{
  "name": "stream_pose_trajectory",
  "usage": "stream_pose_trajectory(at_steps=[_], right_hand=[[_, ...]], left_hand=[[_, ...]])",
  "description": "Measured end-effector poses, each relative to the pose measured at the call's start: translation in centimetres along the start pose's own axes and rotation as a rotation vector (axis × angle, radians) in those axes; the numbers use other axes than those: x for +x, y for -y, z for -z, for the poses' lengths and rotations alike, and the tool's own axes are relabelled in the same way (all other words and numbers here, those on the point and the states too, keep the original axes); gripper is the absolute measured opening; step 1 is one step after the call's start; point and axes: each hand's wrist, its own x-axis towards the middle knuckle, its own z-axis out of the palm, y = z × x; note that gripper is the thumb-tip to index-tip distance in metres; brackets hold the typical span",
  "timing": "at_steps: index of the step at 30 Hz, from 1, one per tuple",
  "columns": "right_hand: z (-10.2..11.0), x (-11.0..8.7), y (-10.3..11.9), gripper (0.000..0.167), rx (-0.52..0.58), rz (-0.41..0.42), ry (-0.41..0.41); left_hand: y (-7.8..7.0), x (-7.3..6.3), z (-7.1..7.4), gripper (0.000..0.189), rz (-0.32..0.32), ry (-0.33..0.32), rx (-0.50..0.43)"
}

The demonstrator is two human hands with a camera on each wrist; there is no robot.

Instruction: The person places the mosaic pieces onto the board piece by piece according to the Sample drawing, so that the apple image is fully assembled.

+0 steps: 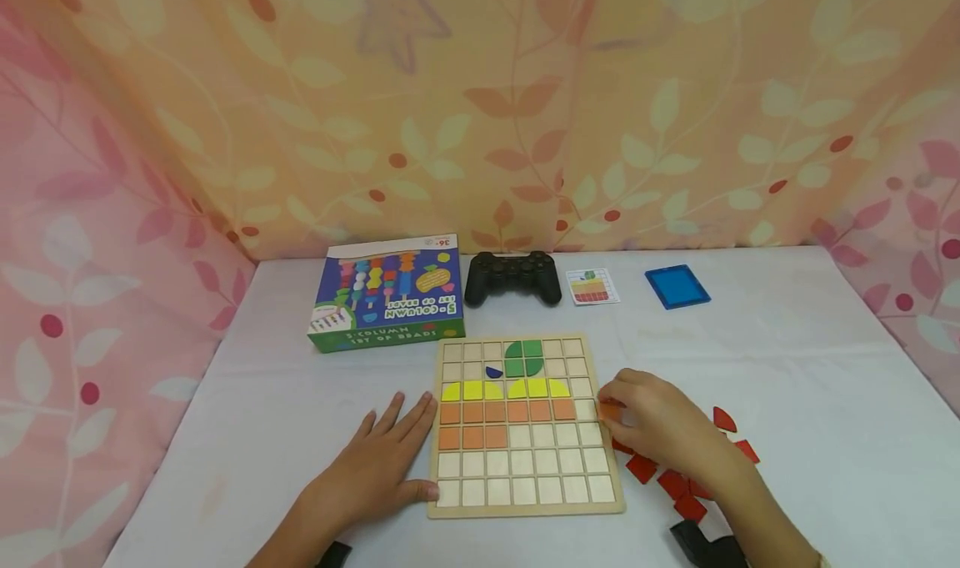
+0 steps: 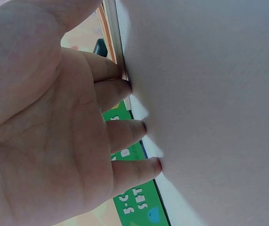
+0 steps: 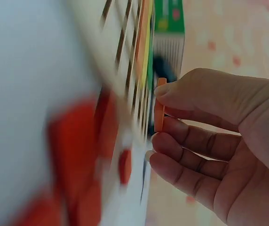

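Observation:
A wooden grid board (image 1: 523, 505) lies in the middle of the table. Green, blue, yellow and orange tiles fill parts of its upper rows; the fourth row has orange in all but its rightmost cell, the fifth only in the left three. My right hand (image 1: 648, 418) is at the board's right edge and pinches an orange tile (image 3: 160, 106) between thumb and fingers. My left hand (image 1: 378, 468) rests flat with fingers spread, fingertips and thumb at the board's left edge. In the left wrist view its fingertips (image 2: 154, 165) press on the white cloth.
Several red tiles (image 1: 672, 483) lie loose beneath and beside the right forearm. Behind the board stand a bead-set box (image 1: 390, 293), a black game controller (image 1: 513, 278), a small pattern card (image 1: 592, 287) and a blue square tray (image 1: 677, 286). Patterned curtains enclose the table.

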Motion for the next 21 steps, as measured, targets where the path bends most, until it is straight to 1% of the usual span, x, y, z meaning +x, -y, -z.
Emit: stream_pose_trajectory(at_steps=[3, 6, 10, 12, 15, 17, 21], right_hand=[[-0.9, 1.1, 2.4, 0.022, -0.004, 0.104, 0.011], [-2.1, 2.1, 4.7, 0.019, -0.003, 0.194, 0.043], [-3.6, 3.1, 7.0, 0.012, -0.033, 0.301, 0.076], [-4.1, 3.5, 7.6, 0.010, -0.050, 0.322, 0.070], [-4.4, 3.9, 8.0, 0.007, -0.062, 0.315, 0.062], [-4.4, 4.0, 8.0, 0.007, -0.045, 0.299, 0.063], [-4.5, 3.6, 7.5, 0.009, -0.012, 0.319, 0.034]], left_hand=[[0.0, 0.0, -0.1, 0.105, 0.001, -0.001, 0.001], [0.0, 0.1, -0.1, 0.105, 0.007, 0.002, 0.003], [-0.1, 0.2, 0.0, 0.105, 0.005, 0.004, -0.002], [-0.1, 0.2, 0.0, 0.105, 0.004, 0.004, 0.000], [-0.1, 0.1, 0.0, 0.105, 0.005, 0.006, 0.003], [0.0, 0.1, 0.0, 0.105, 0.007, 0.007, 0.007], [0.0, 0.0, 0.1, 0.105, 0.005, 0.006, 0.013]])
